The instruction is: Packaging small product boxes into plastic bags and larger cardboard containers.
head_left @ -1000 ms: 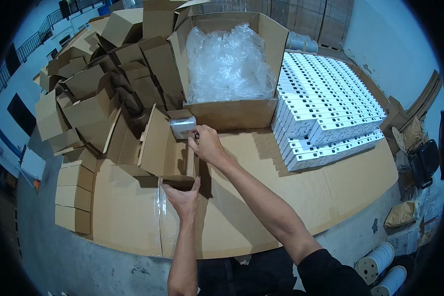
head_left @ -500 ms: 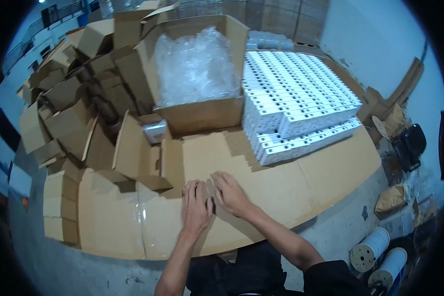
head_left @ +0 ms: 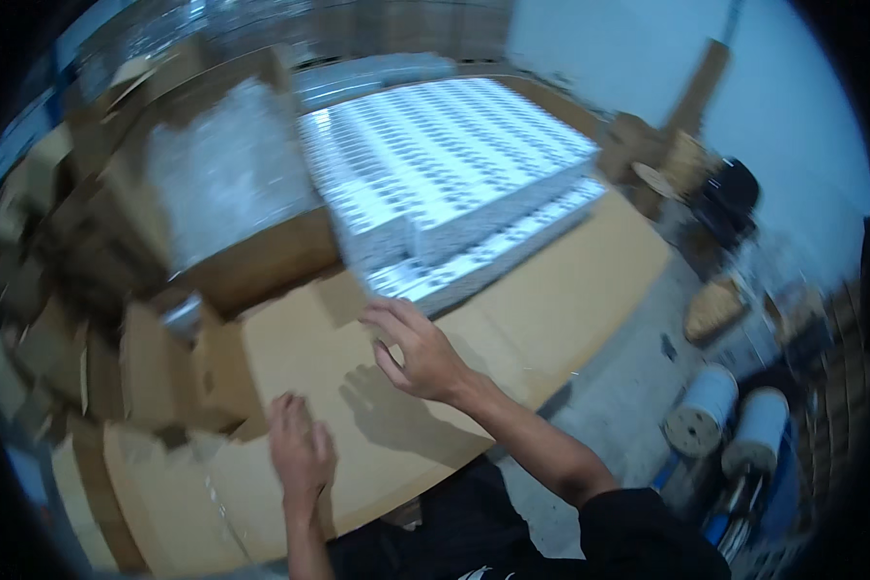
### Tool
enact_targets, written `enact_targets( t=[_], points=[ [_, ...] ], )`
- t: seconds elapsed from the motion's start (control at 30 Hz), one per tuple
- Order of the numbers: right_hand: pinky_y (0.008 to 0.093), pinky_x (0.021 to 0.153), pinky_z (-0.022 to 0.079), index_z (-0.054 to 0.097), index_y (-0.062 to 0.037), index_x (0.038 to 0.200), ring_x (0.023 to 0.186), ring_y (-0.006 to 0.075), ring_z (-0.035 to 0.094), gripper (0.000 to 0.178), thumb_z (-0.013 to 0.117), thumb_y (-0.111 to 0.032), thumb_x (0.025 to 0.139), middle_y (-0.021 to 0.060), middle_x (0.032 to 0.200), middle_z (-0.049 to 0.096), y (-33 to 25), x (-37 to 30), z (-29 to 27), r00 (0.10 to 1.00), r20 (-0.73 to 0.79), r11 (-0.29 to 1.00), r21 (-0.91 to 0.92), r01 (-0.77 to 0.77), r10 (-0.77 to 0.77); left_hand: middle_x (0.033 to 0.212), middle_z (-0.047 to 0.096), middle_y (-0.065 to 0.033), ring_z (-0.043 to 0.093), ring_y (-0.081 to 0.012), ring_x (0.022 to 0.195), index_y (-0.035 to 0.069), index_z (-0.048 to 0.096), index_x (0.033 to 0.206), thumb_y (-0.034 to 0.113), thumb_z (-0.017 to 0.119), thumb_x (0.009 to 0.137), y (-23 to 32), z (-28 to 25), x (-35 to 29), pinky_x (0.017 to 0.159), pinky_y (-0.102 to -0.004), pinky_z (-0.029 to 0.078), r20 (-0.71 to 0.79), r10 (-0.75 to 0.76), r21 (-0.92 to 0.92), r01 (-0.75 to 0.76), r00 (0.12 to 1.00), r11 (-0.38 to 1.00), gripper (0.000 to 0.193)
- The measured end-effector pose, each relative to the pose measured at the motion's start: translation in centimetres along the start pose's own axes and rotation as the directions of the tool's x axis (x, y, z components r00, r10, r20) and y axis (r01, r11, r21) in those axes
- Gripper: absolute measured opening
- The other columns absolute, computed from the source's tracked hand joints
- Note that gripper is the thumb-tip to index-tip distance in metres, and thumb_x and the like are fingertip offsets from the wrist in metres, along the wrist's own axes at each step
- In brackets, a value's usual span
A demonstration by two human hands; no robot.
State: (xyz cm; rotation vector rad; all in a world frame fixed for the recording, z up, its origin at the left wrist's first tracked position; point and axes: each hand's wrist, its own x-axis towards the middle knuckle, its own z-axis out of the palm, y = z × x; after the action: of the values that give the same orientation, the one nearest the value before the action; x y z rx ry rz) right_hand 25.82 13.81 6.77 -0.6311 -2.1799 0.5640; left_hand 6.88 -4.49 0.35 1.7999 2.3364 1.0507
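Observation:
My right hand point(head_left: 418, 354) is raised over the cardboard-covered table point(head_left: 541, 333), its thumb apart from the fingers and nothing visible in it. It is nearest the front corner of a stack of long white boxes point(head_left: 454, 164) with dark marks. Lower and to the left, my left hand point(head_left: 300, 449) hovers close to the cardboard with its fingers stretched out, slightly blurred, and no held thing shows. An open brown carton point(head_left: 188, 372) stands left of it, a small silvery packet point(head_left: 184, 317) inside.
Behind stands a large carton point(head_left: 271, 249) full of clear plastic packaging point(head_left: 237, 174). Brown cartons point(head_left: 43, 242) crowd the left side. On the floor at right are two cable spools point(head_left: 701, 411) and a paper sack point(head_left: 715, 311). A pale wall point(head_left: 628, 58) rises behind.
My hands have come apart: the right is lifted toward the white boxes, the left has shifted left. The whole view has swung to the right.

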Motion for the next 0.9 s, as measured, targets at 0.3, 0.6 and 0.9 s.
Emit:
enact_targets(
  t=[0.3,0.6,0.9],
  points=[
    [0.0459,0.1,0.047,0.058,-0.0011,0.124,0.115,0.0396,0.058,0.041,0.06,-0.002,0.083,0.0207,0.121,0.06,14.2,5.5,-20.9,0.893,-0.447,0.932,-0.341,-0.118,-0.05,0.133,0.054,-0.0297,0.055,-0.0461,0.119,-0.01,0.058,0.126,0.022,0.054,0.102,0.3,-0.4,0.3,0.102,-0.0491,0.047,0.06,0.185,0.138,-0.192,0.981,0.972,0.04],
    [0.0466,0.106,0.045,0.055,-0.0108,0.133,0.127,0.0379,0.052,0.049,0.056,0.002,0.085,0.0155,0.137,0.053,29.6,6.6,-32.9,0.814,-0.511,0.677,-0.498,-0.542,0.276,0.131,0.054,-0.0297,0.057,-0.0453,0.116,-0.012,0.056,0.127,0.022,0.05,0.105,1.3,-0.3,0.6,0.097,-0.0479,0.05,0.049,0.175,0.181,-0.181,0.983,0.967,0.041],
    [0.0456,0.105,0.046,0.053,-0.0131,0.132,0.129,0.0368,0.052,0.049,0.057,0.004,0.086,0.0121,0.136,0.052,35.2,7.0,-34.8,0.858,-0.401,0.594,-0.62,-0.512,0.321,0.13,0.055,-0.0291,0.058,-0.0433,0.114,-0.012,0.057,0.124,0.012,0.048,0.104,2.8,-0.1,1.7,0.096,-0.0475,0.05,0.07,0.101,0.19,-0.113,0.992,0.975,0.032]
  ],
)
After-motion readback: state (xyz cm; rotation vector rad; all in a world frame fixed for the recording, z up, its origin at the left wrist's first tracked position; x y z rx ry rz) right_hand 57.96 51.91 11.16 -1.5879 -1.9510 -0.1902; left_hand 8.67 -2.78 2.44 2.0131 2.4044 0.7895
